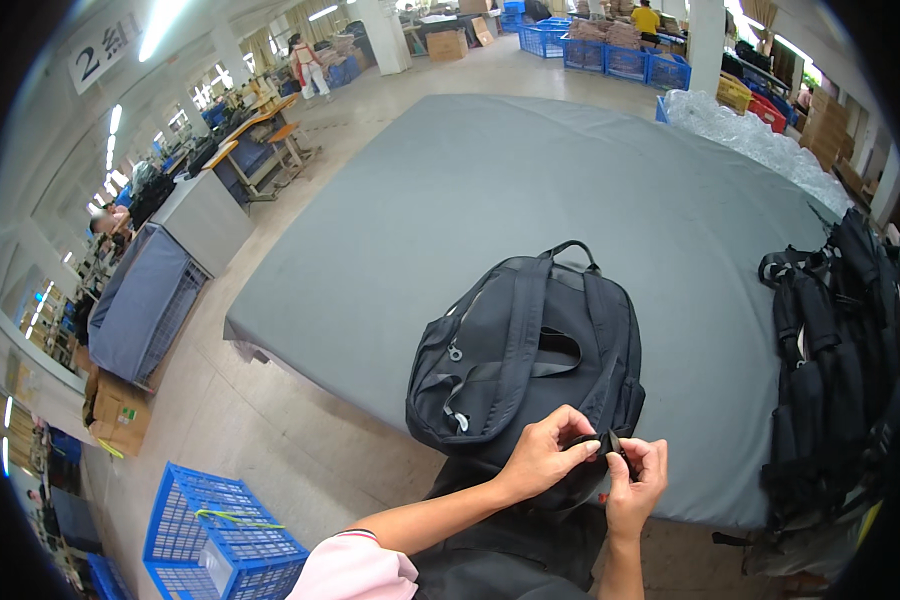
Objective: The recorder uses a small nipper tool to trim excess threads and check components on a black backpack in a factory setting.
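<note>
A black backpack (485, 370) lies on the grey-covered table (390, 220), its shoulder straps facing up and its top handle pointing away from me. At its near edge, my left hand (555, 450) pinches a black strap end (602, 442) between thumb and fingers. My right hand (638, 480) grips the same dark piece from the other side, close to the left fingertips. Whether a buckle sits between the fingers is too small and dark to tell. A loop of webbing crosses the backpack's middle, and a silver zipper pull (456, 353) shows on its left side.
Stacked black bags (820, 370) line the table's right side. A blue plastic crate (215, 540) stands on the floor at lower left, near a cardboard box (120, 410). Clear plastic wrapping (750, 135) heaps beyond the table's far right edge. People and blue crates are farther back.
</note>
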Available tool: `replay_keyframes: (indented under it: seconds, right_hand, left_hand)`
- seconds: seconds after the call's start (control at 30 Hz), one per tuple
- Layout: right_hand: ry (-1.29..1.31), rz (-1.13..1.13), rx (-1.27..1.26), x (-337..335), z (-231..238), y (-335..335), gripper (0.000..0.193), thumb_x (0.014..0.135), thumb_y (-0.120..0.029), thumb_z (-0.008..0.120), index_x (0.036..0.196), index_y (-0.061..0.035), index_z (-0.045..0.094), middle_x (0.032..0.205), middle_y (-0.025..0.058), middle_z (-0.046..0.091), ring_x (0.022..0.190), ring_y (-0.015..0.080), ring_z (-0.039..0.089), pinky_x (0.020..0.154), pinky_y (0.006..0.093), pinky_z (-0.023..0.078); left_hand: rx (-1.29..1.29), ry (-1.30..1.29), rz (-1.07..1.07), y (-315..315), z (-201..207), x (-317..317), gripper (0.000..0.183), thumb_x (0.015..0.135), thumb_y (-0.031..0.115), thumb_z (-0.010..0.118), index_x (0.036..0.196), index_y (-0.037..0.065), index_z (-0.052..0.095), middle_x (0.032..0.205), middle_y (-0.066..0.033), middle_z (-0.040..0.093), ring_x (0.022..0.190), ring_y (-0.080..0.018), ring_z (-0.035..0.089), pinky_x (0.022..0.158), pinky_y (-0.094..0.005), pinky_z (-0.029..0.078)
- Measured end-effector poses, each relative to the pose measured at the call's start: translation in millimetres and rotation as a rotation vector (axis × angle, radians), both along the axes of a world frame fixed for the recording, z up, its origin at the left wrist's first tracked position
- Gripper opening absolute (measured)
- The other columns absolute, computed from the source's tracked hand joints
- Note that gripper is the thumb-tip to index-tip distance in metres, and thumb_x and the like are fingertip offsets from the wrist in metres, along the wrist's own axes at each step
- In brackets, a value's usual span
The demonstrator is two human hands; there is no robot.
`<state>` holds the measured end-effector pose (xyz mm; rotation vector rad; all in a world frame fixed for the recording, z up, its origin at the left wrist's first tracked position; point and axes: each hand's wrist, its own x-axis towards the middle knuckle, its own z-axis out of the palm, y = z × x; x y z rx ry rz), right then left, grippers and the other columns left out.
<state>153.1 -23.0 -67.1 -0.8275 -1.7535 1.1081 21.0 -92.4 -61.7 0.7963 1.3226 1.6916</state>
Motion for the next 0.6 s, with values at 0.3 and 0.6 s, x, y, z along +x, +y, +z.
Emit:
replay_keyframes:
  seconds: [0.3,0.6]
  right_hand:
    - [-0.031,-0.040,0.098,-2.8,2.3,0.1,0.018,0.074,-0.005,0.073,0.089,-0.0051,0.063,0.081,0.0073,0.056,0.066,0.0198,0.061,0.059,0.0300,0.049]
    - [0.001,-0.080,0.150,6.7,-5.0,0.6,0.020,0.075,-0.007,0.074,0.092,-0.0058,0.062,0.083,0.0059,0.056,0.066,0.0187,0.061,0.057,0.0293,0.048]
  left_hand:
    - [0.011,-0.133,0.019,-5.3,3.1,-1.5,0.014,0.086,-0.004,0.062,0.095,-0.002,0.052,0.093,-0.0126,0.063,0.081,-0.0162,0.064,0.076,-0.0273,0.054]
    - [0.045,-0.211,-0.019,0.1,6.4,1.4,0.017,0.084,-0.006,0.063,0.095,-0.001,0.051,0.092,-0.0131,0.063,0.078,-0.0162,0.064,0.075,-0.0278,0.054]
